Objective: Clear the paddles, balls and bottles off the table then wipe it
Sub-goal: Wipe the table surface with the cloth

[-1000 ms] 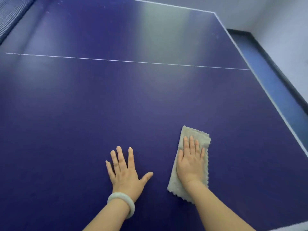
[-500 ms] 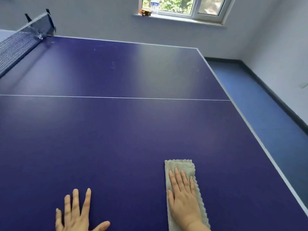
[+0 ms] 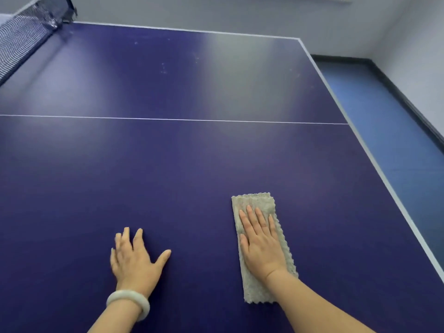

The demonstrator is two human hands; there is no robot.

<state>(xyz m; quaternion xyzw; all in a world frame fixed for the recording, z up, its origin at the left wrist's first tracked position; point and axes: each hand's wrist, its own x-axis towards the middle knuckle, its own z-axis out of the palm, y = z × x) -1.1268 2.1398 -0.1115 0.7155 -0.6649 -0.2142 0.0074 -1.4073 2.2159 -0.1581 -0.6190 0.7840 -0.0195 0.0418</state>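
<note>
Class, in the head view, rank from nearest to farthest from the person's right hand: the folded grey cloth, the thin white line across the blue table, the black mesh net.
1. Folded grey cloth: directly under the right hand.
2. Thin white line: farther out, running crosswise.
3. Black mesh net: far left end.

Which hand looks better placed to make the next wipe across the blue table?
The right hand: it lies flat on the folded cloth, pressing it to the table. The left hand rests bare on the surface, holding nothing, probably just bracing.
</note>
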